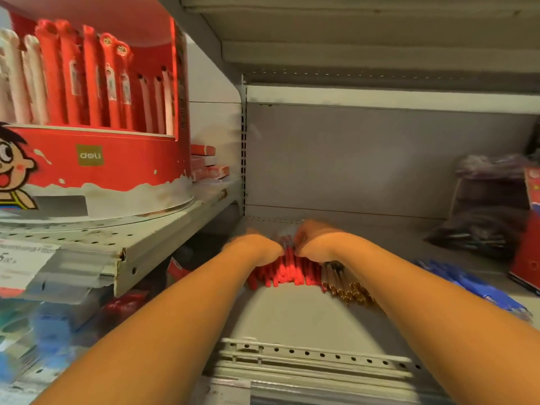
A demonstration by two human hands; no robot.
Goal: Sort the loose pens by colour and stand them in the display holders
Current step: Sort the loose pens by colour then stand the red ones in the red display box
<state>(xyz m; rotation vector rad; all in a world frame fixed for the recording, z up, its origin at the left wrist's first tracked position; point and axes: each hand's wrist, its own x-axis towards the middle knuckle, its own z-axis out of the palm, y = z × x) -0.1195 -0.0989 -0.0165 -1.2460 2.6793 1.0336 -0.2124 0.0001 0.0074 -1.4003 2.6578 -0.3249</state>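
Note:
A heap of loose red pens (285,273) lies on the grey shelf (298,314) in front of me. My left hand (257,247) and my right hand (314,242) both reach into the far side of the heap, fingers curled round red pens; the fingertips are hidden. A row of tan or gold pens (347,285) lies right of the red ones, partly under my right forearm. Blue pens (467,285) lie further right. A round red display holder (96,159) with red and white pens standing in its slots sits on the upper left shelf.
A dark plastic bag of pens (482,229) and a red box (529,252) stand at the right. Small red boxes (209,165) lie behind the display holder. The left shelf edge (131,258) juts out beside my left arm. A perforated rail (315,355) runs along the shelf front.

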